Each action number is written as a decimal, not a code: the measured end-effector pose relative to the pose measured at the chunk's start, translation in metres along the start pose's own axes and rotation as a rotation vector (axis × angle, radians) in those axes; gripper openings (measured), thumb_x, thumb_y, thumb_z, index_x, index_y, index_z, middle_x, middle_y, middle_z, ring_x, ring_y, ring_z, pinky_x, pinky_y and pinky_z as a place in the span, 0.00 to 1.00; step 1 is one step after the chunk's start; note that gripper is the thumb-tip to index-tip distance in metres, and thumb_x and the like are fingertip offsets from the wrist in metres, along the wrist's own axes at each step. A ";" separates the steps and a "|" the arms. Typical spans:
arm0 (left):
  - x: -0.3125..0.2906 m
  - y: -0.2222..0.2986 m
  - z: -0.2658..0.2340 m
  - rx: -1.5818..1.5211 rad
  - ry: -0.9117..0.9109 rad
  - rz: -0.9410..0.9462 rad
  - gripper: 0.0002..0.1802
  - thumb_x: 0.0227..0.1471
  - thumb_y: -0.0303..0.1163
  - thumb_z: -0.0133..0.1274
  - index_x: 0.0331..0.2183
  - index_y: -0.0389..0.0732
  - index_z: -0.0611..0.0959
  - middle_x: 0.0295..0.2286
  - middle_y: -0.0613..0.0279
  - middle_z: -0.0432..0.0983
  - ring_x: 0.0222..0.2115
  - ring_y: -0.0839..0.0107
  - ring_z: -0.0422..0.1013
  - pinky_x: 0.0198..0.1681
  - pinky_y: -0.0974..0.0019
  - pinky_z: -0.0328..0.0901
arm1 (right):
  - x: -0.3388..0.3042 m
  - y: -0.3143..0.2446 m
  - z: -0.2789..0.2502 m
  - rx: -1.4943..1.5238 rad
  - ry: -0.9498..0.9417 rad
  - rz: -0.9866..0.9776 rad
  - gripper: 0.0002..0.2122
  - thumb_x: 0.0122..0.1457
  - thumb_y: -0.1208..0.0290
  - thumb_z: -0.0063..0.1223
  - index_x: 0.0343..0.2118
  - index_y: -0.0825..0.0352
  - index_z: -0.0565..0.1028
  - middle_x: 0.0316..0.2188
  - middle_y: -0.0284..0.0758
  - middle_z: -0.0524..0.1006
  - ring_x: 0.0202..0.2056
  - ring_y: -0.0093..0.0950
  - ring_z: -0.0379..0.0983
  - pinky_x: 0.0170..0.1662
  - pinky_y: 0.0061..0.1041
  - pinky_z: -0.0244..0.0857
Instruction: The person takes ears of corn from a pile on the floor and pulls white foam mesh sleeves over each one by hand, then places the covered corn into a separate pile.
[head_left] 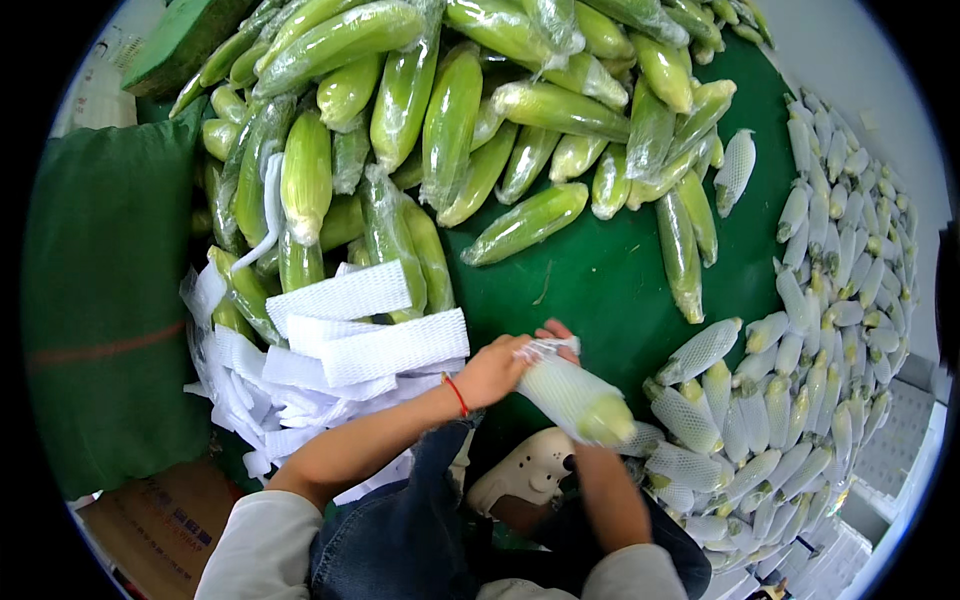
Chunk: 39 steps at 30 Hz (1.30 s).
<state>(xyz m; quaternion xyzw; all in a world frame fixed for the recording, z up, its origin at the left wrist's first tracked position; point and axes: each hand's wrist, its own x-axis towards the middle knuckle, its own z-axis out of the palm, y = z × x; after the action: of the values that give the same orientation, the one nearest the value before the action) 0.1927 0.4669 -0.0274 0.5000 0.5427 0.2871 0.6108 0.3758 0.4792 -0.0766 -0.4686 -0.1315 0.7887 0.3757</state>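
The fingers of the left hand [494, 370] close on the gathered upper end of a white net sleeve [558, 388]. The right hand [558, 331] is mostly hidden behind it; its grip cannot be determined. The sleeve encloses a corn ear [606, 419], tilted downward right. Outward: loose sleeves [395, 350] left, film-wrapped ears [452, 125] ahead, netted ears [770, 415] right.

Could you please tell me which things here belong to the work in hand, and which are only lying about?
Seem to belong:
the netted corn, its end gripped by the left hand
loose white foam sleeves
heap of film-wrapped corn
pile of netted corn at right

Seem only lying about:
cardboard box, lower left
green cloth, left
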 end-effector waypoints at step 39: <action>0.097 0.003 -0.119 0.395 0.289 -0.002 0.27 0.46 0.25 0.49 0.51 0.41 0.69 0.39 0.44 0.73 0.41 0.51 0.70 0.45 0.59 0.65 | 0.095 -0.017 0.108 -1.058 -0.016 -0.576 0.32 0.55 0.72 0.51 0.62 0.62 0.53 0.49 0.44 0.69 0.50 0.37 0.67 0.53 0.32 0.60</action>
<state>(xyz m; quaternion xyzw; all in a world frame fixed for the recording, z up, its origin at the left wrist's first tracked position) 0.1040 0.5902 -0.0501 0.5628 0.6705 0.2432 0.4178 0.2669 0.5739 -0.0711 -0.5314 -0.6305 0.4862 0.2891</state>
